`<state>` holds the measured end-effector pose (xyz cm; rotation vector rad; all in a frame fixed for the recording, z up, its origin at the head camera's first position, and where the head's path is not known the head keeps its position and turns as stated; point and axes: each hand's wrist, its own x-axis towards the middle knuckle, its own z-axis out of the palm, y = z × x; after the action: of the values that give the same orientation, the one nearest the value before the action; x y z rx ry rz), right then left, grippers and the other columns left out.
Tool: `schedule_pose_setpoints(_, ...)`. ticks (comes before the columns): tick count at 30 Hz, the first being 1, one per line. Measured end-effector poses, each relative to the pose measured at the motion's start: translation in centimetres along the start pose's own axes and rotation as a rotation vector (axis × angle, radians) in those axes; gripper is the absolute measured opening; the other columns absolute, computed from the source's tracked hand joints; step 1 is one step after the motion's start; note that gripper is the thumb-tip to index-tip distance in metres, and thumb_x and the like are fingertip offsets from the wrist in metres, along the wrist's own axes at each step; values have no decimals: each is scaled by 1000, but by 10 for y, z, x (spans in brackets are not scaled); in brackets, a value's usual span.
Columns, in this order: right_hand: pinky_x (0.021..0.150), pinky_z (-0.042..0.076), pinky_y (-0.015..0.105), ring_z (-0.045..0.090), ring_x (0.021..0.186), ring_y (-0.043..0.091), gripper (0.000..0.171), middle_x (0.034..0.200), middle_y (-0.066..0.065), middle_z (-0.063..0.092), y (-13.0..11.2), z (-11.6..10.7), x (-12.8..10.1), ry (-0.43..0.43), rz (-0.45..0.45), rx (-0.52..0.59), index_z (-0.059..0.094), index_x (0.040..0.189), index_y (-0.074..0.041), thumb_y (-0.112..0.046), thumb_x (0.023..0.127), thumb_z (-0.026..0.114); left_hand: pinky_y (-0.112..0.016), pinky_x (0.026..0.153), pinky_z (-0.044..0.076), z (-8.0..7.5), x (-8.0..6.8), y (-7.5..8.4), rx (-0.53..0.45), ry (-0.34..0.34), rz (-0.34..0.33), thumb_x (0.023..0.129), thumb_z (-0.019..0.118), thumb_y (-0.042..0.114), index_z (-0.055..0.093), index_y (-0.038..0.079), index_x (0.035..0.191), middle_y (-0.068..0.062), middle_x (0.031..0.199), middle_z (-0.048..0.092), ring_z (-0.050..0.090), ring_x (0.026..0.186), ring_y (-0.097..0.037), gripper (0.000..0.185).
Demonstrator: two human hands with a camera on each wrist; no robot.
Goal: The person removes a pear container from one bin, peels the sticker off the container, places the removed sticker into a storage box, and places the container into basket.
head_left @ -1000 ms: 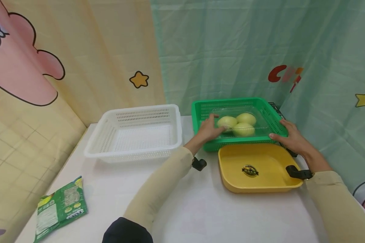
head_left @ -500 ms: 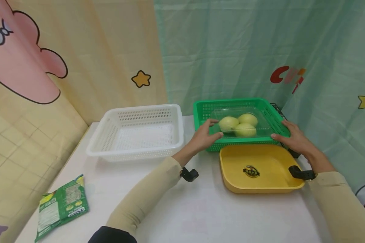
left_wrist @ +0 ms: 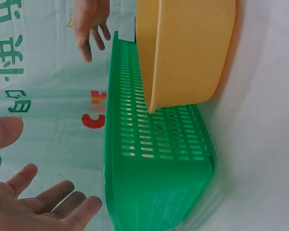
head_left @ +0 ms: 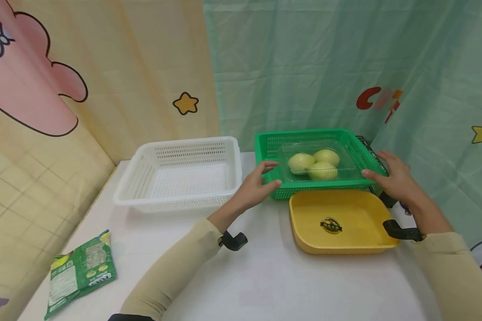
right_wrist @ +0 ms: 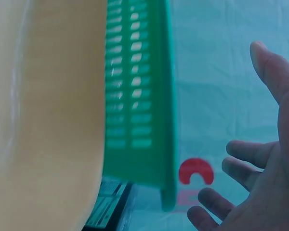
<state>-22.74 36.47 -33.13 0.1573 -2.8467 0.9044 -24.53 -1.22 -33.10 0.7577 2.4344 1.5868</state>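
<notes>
You are holding both arms out in front of you, sleeves covering the forearms and a dark strap sitting at each wrist. Your left hand [head_left: 254, 189] is hovering with its palm turned inward, fingers [left_wrist: 62, 204] straight and slightly spread, gripping nothing. Your right hand [head_left: 391, 178] is mirroring it on the other side, thumb pointing inward and fingers [right_wrist: 245, 166] relaxed and apart; it is probably touching nothing, though the head view leaves that unclear.
</notes>
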Motion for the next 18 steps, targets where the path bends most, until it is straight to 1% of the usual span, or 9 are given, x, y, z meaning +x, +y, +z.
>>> schedule_pose_setpoints(2, 105, -8, 73, 0, 139, 55, 77, 154, 31, 5, -10, 1, -4, 24, -32, 15, 13, 148, 4, -38, 95, 50, -41, 113, 34, -3, -6, -1, 3, 15, 11, 94, 56, 23, 37, 19, 139, -1, 148, 40, 36, 139, -17, 49)
schedule_pose_setpoints(7, 105, -6, 73, 2, 139, 55, 73, 154, 30, 9, -30, 7, -11, 71, -105, 51, 18, 148, 4, -33, 95, 53, -40, 113, 33, -12, -22, -1, 61, 63, 36, 94, 56, 23, 37, 19, 139, 2, 148, 40, 35, 140, -16, 49)
schedule_pose_setpoints(10, 105, -5, 73, 4, 139, 55, 72, 154, 29, 12, -42, 12, -15, 95, -130, 51, 22, 147, 4, -32, 94, 55, -41, 113, 32, -18, -32, -2, 98, 107, 27, 93, 56, 23, 39, 18, 140, 1, 147, 41, 35, 140, -17, 50)
schedule_pose_setpoints(13, 106, -7, 72, 4, 139, 55, 71, 154, 29, 13, -54, 17, -21, 106, -158, 58, 24, 146, 4, -31, 93, 57, -45, 113, 32, -25, -43, -2, 131, 157, 13, 93, 56, 23, 39, 16, 140, 1, 147, 41, 35, 140, -19, 50)
schedule_pose_setpoints(15, 106, -8, 72, 4, 139, 54, 72, 154, 28, 14, -61, 20, -24, 106, -179, 63, 24, 146, 3, -30, 93, 58, -48, 112, 32, -29, -50, -1, 149, 188, -5, 93, 55, 24, 39, 17, 141, 1, 147, 41, 33, 140, -20, 50)
schedule_pose_setpoints(18, 106, -8, 72, 5, 140, 52, 72, 154, 27, 15, -71, 24, -29, 102, -212, 79, 25, 146, 1, -28, 92, 60, -53, 112, 30, -35, -61, 2, 159, 212, -38, 93, 54, 27, 39, 19, 141, 2, 148, 38, 31, 141, -21, 51)
